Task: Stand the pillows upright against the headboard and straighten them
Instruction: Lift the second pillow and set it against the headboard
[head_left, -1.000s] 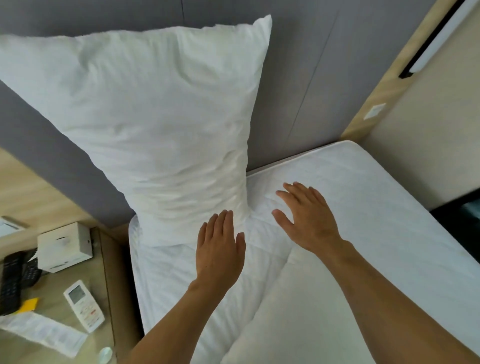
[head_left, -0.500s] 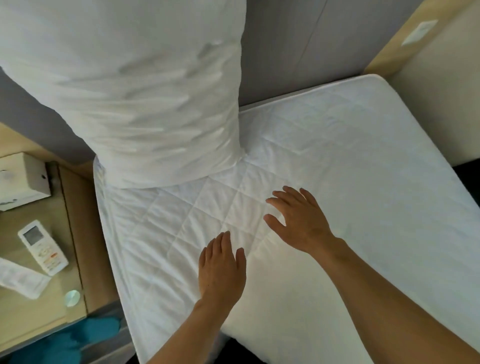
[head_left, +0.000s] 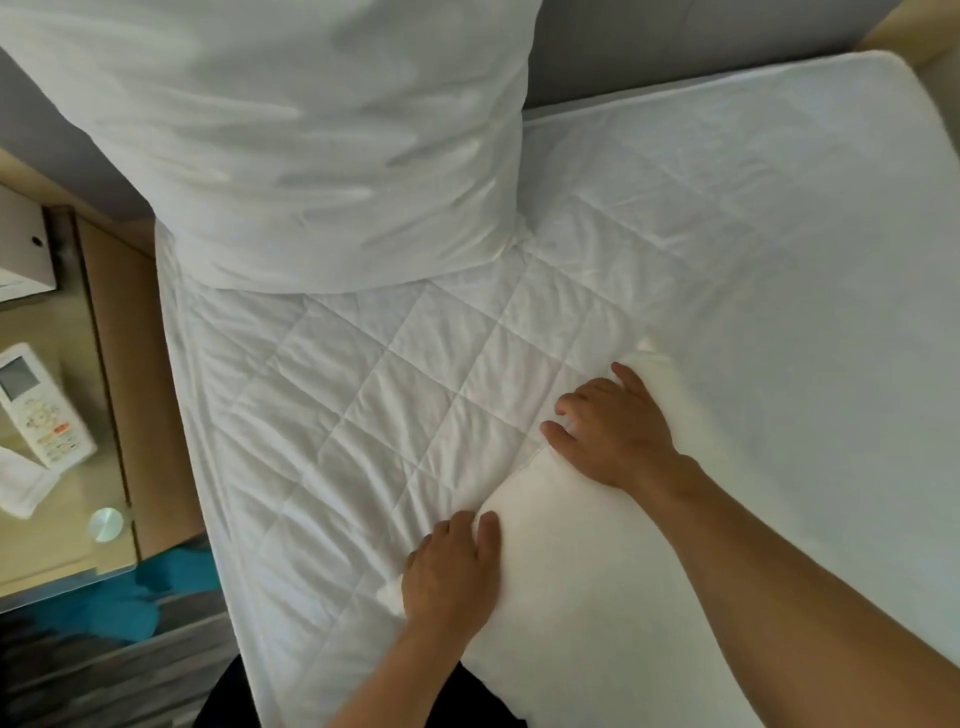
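Note:
One white pillow (head_left: 322, 140) stands upright against the grey headboard (head_left: 675, 36) at the bed's left side. A second white pillow (head_left: 587, 561) lies flat on the quilted mattress (head_left: 395, 395), close to me. My left hand (head_left: 452, 571) grips its near left corner, fingers curled over the edge. My right hand (head_left: 613, 426) clasps its far short edge, fingers tucked under the fabric. Both forearms lie over the flat pillow.
A wooden nightstand (head_left: 109, 332) stands left of the bed with a white remote (head_left: 41, 410), a white box (head_left: 21, 249) and a folded paper (head_left: 21, 483). To the right, bare mattress (head_left: 779, 218) reaches the headboard.
My hands drew back from the standing pillow toward me and came down onto the flat pillow, closing on its edge. The view tipped downward.

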